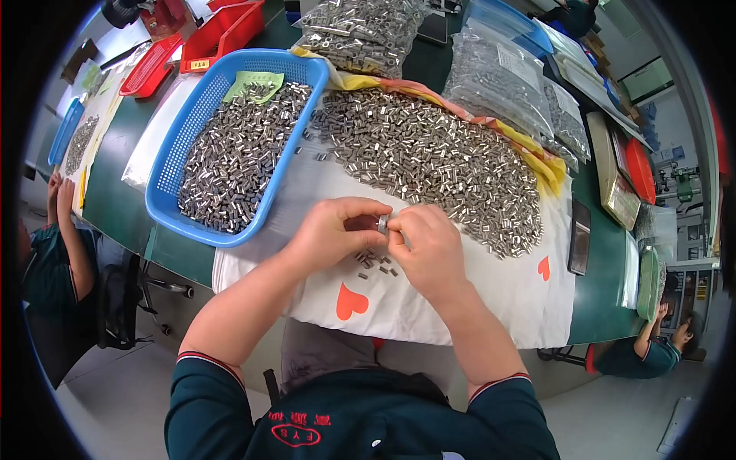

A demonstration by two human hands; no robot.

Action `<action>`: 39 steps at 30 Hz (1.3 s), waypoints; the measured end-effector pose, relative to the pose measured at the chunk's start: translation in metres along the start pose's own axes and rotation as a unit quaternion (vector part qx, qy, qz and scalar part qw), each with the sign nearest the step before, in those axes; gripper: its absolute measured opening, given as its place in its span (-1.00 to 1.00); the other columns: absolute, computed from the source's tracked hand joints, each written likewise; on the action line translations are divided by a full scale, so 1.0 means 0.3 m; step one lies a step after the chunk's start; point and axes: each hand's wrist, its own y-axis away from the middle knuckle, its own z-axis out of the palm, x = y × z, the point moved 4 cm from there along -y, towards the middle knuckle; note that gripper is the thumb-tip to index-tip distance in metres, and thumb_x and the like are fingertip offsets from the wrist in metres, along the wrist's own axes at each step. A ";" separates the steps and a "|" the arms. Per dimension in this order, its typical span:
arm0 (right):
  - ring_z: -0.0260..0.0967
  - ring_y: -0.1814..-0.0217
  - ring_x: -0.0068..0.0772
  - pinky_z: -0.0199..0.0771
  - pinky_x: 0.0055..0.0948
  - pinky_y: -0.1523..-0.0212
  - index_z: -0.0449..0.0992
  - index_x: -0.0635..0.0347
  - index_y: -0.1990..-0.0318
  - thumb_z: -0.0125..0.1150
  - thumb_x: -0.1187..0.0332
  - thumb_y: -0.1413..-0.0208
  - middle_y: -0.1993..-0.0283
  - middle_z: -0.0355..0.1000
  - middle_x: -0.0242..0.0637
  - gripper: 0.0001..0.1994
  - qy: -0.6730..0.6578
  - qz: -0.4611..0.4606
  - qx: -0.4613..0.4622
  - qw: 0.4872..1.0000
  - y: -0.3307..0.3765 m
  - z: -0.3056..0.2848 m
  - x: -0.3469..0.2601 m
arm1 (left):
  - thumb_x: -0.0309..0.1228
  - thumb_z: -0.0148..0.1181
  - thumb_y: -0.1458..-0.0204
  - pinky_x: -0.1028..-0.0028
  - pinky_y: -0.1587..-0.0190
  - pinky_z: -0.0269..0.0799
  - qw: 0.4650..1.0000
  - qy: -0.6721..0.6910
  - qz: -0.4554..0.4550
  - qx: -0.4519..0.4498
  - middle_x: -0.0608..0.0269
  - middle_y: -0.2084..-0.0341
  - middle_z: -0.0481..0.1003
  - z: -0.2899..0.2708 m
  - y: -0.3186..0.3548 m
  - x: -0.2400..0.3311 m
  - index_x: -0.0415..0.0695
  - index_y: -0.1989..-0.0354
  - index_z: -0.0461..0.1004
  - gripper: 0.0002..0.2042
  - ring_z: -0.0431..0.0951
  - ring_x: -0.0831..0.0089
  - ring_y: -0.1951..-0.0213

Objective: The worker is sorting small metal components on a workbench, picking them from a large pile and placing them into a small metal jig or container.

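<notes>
My left hand [335,230] and my right hand [429,247] meet over the white cloth [491,303]. Between their fingertips is a small silver metal sleeve [382,223], pinched from both sides and partly hidden by the fingers. Several loose metal sleeves [376,264] lie on the cloth just beneath my hands. Beyond them spreads a large heap of similar short metal sleeves [452,161]. To the left stands a blue perforated plastic basket [159,193], with many more sleeves and a green paper slip [253,83] inside.
A yellow and orange cloth [429,96] edges the heap's far side. Clear bags of metal parts [498,80] sit behind it. Red bins [222,34] stand at the back left. A dark phone-like slab [579,238] lies at right. Co-workers sit at both sides.
</notes>
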 end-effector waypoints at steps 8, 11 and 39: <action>0.38 0.39 -0.36 0.39 -0.45 0.37 0.47 0.23 0.42 0.22 0.51 0.17 0.44 0.42 -0.30 -0.89 -0.228 0.160 -0.123 0.952 0.002 -0.024 0.067 | -0.59 0.26 0.12 0.64 0.30 0.43 0.995 0.085 -0.030 -0.031 0.36 0.41 0.49 0.001 -0.002 -0.012 -0.27 0.08 0.44 -0.64 0.45 0.68 0.37; 0.38 0.42 -0.41 0.37 -0.48 0.38 0.49 0.23 0.39 0.21 0.47 0.12 0.45 0.43 -0.30 -0.90 -0.206 0.222 -0.122 0.945 0.008 -0.007 0.097 | -0.60 0.26 0.13 0.63 0.28 0.43 0.996 0.074 -0.025 -0.038 0.36 0.36 0.47 0.018 -0.007 -0.018 -0.28 0.08 0.44 -0.64 0.45 0.66 0.35; 0.36 0.33 -0.29 0.37 -0.39 0.30 0.51 0.17 0.43 0.20 0.50 0.18 0.43 0.41 -0.32 -0.91 -0.072 0.196 -0.074 0.975 -0.005 -0.030 0.090 | -0.65 0.19 0.09 0.62 0.23 0.43 0.990 0.128 -0.030 -0.042 0.36 0.34 0.47 0.008 -0.011 -0.025 -0.28 0.04 0.39 -0.63 0.47 0.65 0.30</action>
